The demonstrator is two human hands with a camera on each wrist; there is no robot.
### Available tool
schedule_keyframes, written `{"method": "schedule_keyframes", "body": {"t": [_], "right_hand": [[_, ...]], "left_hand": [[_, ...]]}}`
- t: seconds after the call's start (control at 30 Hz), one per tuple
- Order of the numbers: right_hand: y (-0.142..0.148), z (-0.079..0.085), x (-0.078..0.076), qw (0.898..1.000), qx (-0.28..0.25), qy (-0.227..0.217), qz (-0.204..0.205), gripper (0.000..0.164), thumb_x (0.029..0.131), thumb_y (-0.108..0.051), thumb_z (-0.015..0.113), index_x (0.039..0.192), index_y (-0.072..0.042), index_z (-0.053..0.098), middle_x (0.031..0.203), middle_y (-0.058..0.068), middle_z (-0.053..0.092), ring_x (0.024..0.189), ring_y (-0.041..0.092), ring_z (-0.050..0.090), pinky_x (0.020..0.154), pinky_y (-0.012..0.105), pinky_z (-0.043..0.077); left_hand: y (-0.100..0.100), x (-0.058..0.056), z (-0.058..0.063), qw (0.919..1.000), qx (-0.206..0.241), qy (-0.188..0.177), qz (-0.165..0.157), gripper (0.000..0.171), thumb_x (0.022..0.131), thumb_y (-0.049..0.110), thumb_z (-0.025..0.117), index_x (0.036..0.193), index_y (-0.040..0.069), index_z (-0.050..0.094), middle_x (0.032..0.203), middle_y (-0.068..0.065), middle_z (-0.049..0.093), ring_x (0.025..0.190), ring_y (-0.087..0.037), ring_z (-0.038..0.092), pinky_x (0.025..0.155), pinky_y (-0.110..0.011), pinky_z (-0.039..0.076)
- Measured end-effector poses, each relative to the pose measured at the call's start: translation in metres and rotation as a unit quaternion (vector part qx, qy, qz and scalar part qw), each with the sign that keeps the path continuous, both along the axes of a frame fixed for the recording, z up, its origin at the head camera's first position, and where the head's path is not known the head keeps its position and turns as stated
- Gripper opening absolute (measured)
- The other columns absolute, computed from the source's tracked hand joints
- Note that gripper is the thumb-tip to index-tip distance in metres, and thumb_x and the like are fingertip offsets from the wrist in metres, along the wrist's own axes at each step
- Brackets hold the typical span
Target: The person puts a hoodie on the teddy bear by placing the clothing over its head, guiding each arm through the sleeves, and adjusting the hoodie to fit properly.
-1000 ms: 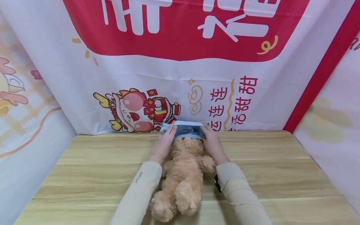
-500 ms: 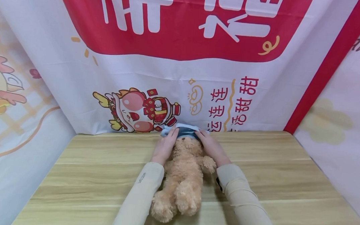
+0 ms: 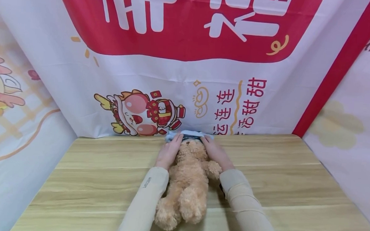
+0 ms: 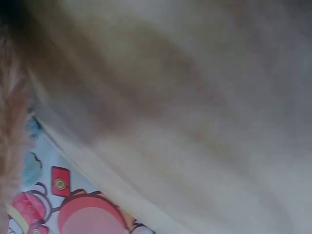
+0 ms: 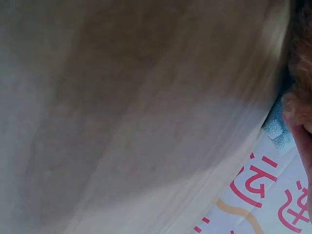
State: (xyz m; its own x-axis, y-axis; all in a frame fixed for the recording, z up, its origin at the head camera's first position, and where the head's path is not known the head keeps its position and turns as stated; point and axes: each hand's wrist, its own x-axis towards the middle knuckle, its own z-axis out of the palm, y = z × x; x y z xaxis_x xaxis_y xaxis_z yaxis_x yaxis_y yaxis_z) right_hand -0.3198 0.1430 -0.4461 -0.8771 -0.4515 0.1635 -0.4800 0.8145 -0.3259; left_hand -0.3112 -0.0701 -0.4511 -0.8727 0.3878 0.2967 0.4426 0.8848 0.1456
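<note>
A light-brown teddy bear [image 3: 191, 174] lies on its back on the table, head toward the banner and feet toward me. Light blue terry cloth [image 3: 191, 133], shaped like a cap, sits around the top of the bear's head, above its nose. My left hand [image 3: 170, 151] pinches the cloth's edge at the left side of the head. At the right side, my right hand [image 3: 215, 152] pinches the opposite edge. A bit of the blue cloth [image 5: 277, 127] and brown fur [image 5: 301, 105] show in the right wrist view. The bear's eyes are hidden.
The wood-grain table [image 3: 278, 188] meets a white and red banner [image 3: 188, 43] right behind the bear's head. Printed hangings [image 3: 342, 136] stand at both sides. The table surface fills most of the left wrist view, blurred.
Both hands have lowered the blue cloth toward the table and drawn it closer around the bear's head. Its raised front edge now sits lower. The bear's body stays nearly in place.
</note>
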Motion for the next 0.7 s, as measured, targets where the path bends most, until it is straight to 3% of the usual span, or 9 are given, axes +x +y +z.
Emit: {"method": "schedule_keyframes", "body": {"t": [0.13, 0.2, 0.33, 0.43, 0.57, 0.7], "right_hand": [[0.001, -0.005, 0.002, 1.0, -0.013, -0.012, 0.008, 0.055, 0.088, 0.019, 0.043, 0.141, 0.004, 0.038, 0.145, 0.029, 0.038, 0.131, 0.045, 0.041, 0.105, 0.053, 0.04], [0.002, -0.008, 0.004, 1.0, -0.007, 0.02, 0.012, 0.06, 0.081, 0.022, 0.047, 0.138, 0.004, 0.042, 0.141, 0.028, 0.043, 0.127, 0.044, 0.046, 0.102, 0.051, 0.044], [0.005, -0.007, 0.007, 0.997, -0.006, 0.08, 0.012, 0.057, 0.078, 0.018, 0.054, 0.132, 0.0, 0.048, 0.132, 0.022, 0.054, 0.122, 0.038, 0.053, 0.103, 0.048, 0.044], [0.007, -0.005, 0.006, 0.995, -0.018, 0.099, 0.016, 0.049, 0.08, 0.014, 0.056, 0.127, -0.002, 0.053, 0.127, 0.018, 0.06, 0.12, 0.034, 0.055, 0.105, 0.045, 0.043], [0.011, -0.002, 0.006, 0.996, -0.067, 0.058, 0.02, 0.042, 0.083, 0.012, 0.054, 0.122, -0.003, 0.056, 0.123, 0.017, 0.062, 0.117, 0.033, 0.057, 0.103, 0.045, 0.045], [0.014, 0.004, 0.011, 0.992, -0.126, -0.028, 0.013, 0.048, 0.082, 0.013, 0.051, 0.127, -0.004, 0.049, 0.12, 0.02, 0.061, 0.114, 0.035, 0.058, 0.095, 0.05, 0.049]], "left_hand": [[-0.005, -0.002, -0.006, 0.9984, 0.029, -0.048, -0.004, 0.05, 0.096, -0.006, 0.034, 0.145, 0.007, 0.037, 0.15, -0.014, 0.039, 0.101, -0.037, 0.065, 0.087, -0.045, 0.054], [-0.006, -0.002, -0.008, 0.9982, 0.036, -0.047, -0.008, 0.05, 0.096, -0.006, 0.035, 0.144, 0.008, 0.039, 0.148, -0.014, 0.042, 0.108, -0.036, 0.063, 0.092, -0.044, 0.053], [-0.009, -0.001, -0.006, 0.9988, 0.04, -0.02, -0.017, 0.05, 0.091, -0.008, 0.047, 0.139, 0.008, 0.045, 0.141, -0.012, 0.05, 0.118, -0.032, 0.058, 0.099, -0.042, 0.049], [-0.012, 0.0, -0.005, 0.9976, 0.06, -0.021, -0.027, 0.05, 0.087, -0.005, 0.055, 0.135, 0.007, 0.049, 0.135, -0.012, 0.055, 0.122, -0.03, 0.055, 0.105, -0.042, 0.045], [-0.015, 0.003, -0.004, 0.9891, 0.124, -0.074, -0.03, 0.038, 0.093, 0.005, 0.049, 0.13, 0.01, 0.052, 0.13, -0.011, 0.059, 0.123, -0.028, 0.055, 0.105, -0.043, 0.044], [-0.019, 0.01, 0.0, 0.9656, 0.221, -0.134, -0.028, 0.029, 0.097, 0.014, 0.042, 0.124, 0.012, 0.051, 0.124, -0.012, 0.062, 0.117, -0.028, 0.058, 0.099, -0.046, 0.047]]}}
